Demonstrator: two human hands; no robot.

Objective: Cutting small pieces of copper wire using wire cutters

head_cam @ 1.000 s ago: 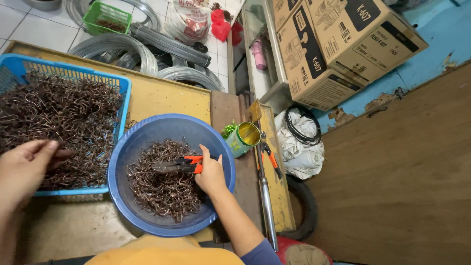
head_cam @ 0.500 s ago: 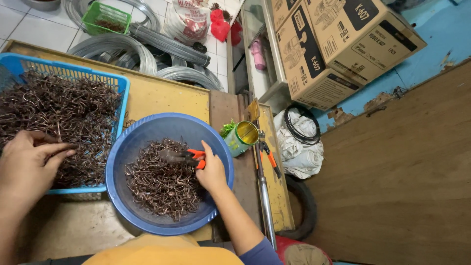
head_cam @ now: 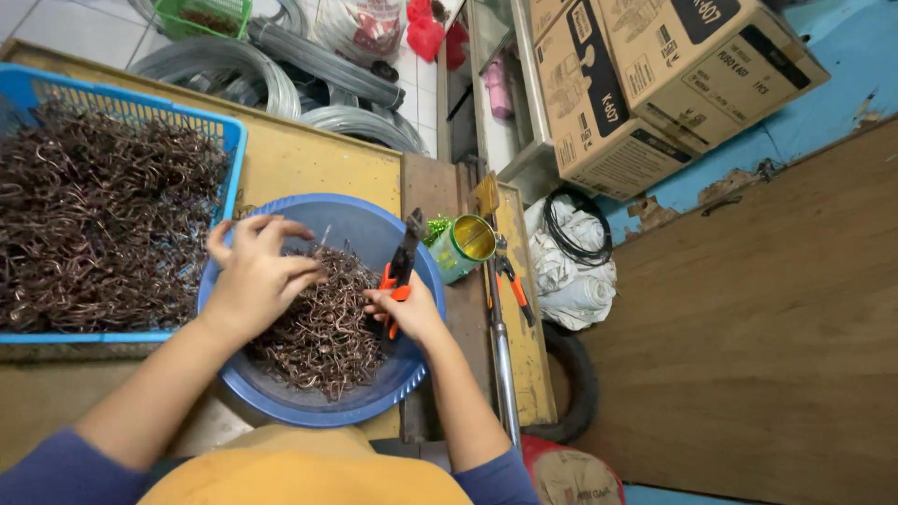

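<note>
In the centre of the frame a round blue bowl [head_cam: 281, 397] stands on the yellow surface [head_cam: 309, 164]. It holds a heap of dark brown bent wire pieces [head_cam: 323, 332]; they are thin, curled and tangled together, and some look like small hooks. The left hand [head_cam: 257, 281] is over the left half of the bowl, its fingers bent down into the heap, and a thin pale wire [head_cam: 325, 236] stands up just beside the fingertips. Whether this grip really pinches a piece I cannot tell, because the fingers hide it. The right hand [head_cam: 409, 313] is at the right side of the bowl and its grip is clenched around pliers [head_cam: 400, 266] with orange handles; the dark nose of the pliers points to the upper edge of the frame, above the bowl rim.

At the left of the frame a blue basket [head_cam: 229, 140] is filled with many more of the same brown wire pieces, and it touches the bowl. Just right of the bowl a green tin [head_cam: 463, 248] lies tilted on a wooden board, with its golden open end to the viewer. A second pair of pliers [head_cam: 513, 285] lies near it, beside a metal bar [head_cam: 498, 346]. Grey wire coils [head_cam: 281, 65] are at the upper left, and cardboard boxes [head_cam: 655, 75] at the upper right.
</note>
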